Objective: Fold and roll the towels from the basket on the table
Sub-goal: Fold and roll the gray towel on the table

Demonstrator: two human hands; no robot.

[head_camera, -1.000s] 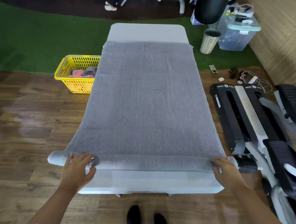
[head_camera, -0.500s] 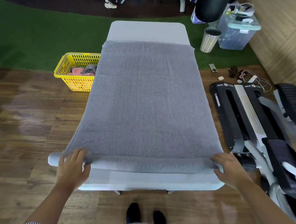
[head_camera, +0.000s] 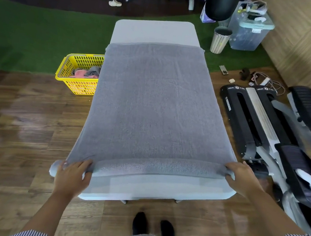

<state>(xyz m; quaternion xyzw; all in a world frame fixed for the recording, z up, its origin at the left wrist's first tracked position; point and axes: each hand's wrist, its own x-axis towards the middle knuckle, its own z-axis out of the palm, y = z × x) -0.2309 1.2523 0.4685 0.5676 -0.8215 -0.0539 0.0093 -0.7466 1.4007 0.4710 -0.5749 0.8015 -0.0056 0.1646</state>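
Observation:
A large grey towel (head_camera: 152, 102) lies flat along the white table (head_camera: 156, 29), its near end turned into a low roll (head_camera: 155, 167) across the table's width. My left hand (head_camera: 73, 174) presses on the roll's left end, which sticks out past the table edge, fingers spread over it. My right hand (head_camera: 242, 177) rests on the roll's right end, fingers laid over the top. The yellow basket (head_camera: 70, 66) stands on the floor left of the table, with pink and grey cloths inside.
A black and silver exercise machine (head_camera: 265, 125) lies close on the right. A striped bin (head_camera: 220, 40) and a clear storage box (head_camera: 250, 31) stand at the far right. Small items and cables lie on the floor beyond the machine.
Both hands have pushed the roll a little further up the table, and it has grown slightly thicker. The flat part of the towel is shorter.

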